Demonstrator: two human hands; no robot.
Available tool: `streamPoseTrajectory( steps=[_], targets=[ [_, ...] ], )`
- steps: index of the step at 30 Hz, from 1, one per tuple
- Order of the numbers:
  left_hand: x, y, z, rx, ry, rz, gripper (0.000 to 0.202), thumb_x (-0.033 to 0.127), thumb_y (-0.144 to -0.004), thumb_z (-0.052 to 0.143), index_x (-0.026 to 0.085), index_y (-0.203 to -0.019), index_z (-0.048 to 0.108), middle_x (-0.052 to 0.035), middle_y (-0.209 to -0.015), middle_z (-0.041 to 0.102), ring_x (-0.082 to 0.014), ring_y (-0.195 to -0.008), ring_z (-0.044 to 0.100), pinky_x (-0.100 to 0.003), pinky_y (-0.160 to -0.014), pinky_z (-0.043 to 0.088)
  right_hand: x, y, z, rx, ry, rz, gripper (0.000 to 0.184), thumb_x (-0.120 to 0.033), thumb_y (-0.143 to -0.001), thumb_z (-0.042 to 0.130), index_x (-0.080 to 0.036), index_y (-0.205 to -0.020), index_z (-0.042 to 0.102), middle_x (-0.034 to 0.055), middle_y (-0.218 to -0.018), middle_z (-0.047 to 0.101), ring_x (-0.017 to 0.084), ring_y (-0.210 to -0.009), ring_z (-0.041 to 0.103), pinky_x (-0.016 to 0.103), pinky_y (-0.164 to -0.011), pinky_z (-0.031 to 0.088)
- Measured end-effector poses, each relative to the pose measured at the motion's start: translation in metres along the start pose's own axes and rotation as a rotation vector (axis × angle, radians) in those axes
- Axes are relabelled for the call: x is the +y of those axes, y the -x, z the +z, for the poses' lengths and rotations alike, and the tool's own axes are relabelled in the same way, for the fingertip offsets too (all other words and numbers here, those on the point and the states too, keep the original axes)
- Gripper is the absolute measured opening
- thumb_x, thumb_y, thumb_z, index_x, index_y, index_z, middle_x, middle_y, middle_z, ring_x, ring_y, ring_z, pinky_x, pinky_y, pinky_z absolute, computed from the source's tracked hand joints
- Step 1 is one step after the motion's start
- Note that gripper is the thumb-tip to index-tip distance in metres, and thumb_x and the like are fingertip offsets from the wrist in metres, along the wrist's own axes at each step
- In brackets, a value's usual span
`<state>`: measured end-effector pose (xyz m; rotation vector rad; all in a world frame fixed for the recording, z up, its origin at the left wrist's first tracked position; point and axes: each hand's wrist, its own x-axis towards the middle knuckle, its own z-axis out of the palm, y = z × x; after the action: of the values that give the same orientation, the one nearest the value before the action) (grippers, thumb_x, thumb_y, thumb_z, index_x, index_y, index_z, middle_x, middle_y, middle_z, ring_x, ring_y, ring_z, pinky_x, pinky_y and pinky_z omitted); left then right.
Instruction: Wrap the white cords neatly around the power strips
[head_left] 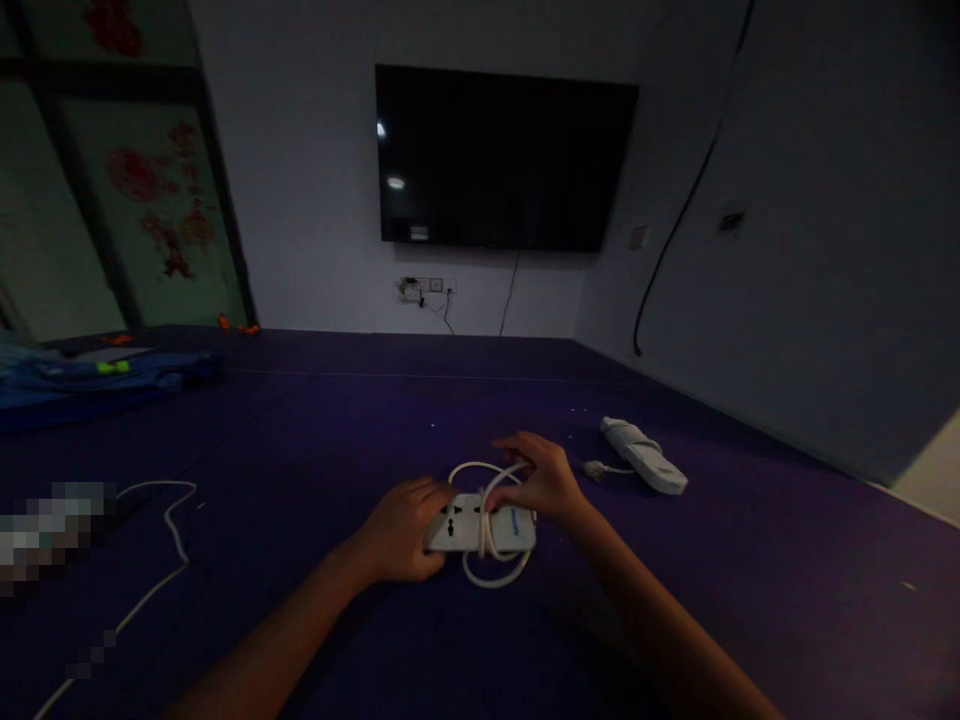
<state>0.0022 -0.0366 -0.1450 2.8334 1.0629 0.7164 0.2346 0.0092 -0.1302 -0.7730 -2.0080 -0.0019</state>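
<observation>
A white power strip [463, 535] lies in front of me on the purple floor covering. My left hand [407, 530] grips its left end, fingers over the far edge and thumb at the near side. Around the strip's middle runs its white cord [484, 530], with loose loops sticking out on the near and far sides. My right hand [541, 478] pinches a loop of this cord above the strip's right half. Blue lettering shows on the right part of the strip. The cord's plug cannot be made out.
Another white power strip [652, 462], wrapped in its cord, lies to the right with its plug [595, 469] beside it. A white cable [176, 530] trails across the floor at left, near a pixelated area. Blue cloth [150, 372] lies far left. A television [506, 160] hangs on the wall.
</observation>
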Motion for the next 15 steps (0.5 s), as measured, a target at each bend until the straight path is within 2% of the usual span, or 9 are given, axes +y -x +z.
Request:
streamPoseTrajectory(
  steps=[3,5,7,10,15],
  targets=[
    [0.004,0.000,0.004,-0.042,0.131,0.018,0.052,0.025,-0.057,0.065,0.019,-0.107,0.054,-0.0070,-0.100,0.064,-0.0231,-0.089,0.058,-0.035,-0.079,0.046,0.002,-0.002,0.004,-0.136,-0.215,0.217,0.067,-0.053,-0.034,0.083,-0.015,-0.087,0.068,0.0024,-0.068,0.063,0.013,-0.056,0.057,0.022,-0.049,0.043],
    [0.006,0.000,0.009,-0.031,0.217,0.016,0.048,0.026,-0.057,0.066,0.018,-0.104,0.056,-0.0061,-0.094,0.064,-0.0215,-0.085,0.059,-0.033,-0.076,0.046,0.004,-0.001,0.007,-0.209,-0.352,0.355,0.061,-0.049,-0.035,0.083,-0.014,-0.083,0.069,0.0026,-0.069,0.064,0.013,-0.056,0.057,0.022,-0.048,0.043],
    [0.008,0.000,0.013,-0.005,0.291,0.002,0.048,0.027,-0.057,0.067,0.018,-0.104,0.057,-0.0056,-0.092,0.064,-0.0204,-0.082,0.059,-0.031,-0.074,0.046,0.007,0.001,0.011,-0.235,-0.428,0.435,0.051,-0.045,-0.039,0.083,-0.013,-0.076,0.069,0.0029,-0.067,0.064,0.014,-0.057,0.058,0.023,-0.050,0.043],
    [0.008,0.000,0.016,0.050,0.369,-0.022,0.049,0.027,-0.057,0.068,0.018,-0.104,0.057,-0.0054,-0.091,0.064,-0.0196,-0.081,0.059,-0.031,-0.073,0.046,0.011,0.003,0.016,-0.243,-0.458,0.464,0.035,-0.044,-0.051,0.078,-0.013,-0.063,0.066,0.0028,-0.062,0.064,0.015,-0.058,0.058,0.023,-0.051,0.042],
    [0.007,0.002,0.017,0.148,0.470,-0.039,0.051,0.026,-0.056,0.071,0.017,-0.105,0.057,-0.0057,-0.095,0.064,-0.0199,-0.083,0.061,-0.031,-0.073,0.047,0.010,0.002,0.021,-0.267,-0.452,0.425,0.031,-0.045,-0.068,0.065,-0.015,-0.062,0.065,0.0026,-0.059,0.063,0.015,-0.055,0.056,0.023,-0.049,0.039]
  ],
)
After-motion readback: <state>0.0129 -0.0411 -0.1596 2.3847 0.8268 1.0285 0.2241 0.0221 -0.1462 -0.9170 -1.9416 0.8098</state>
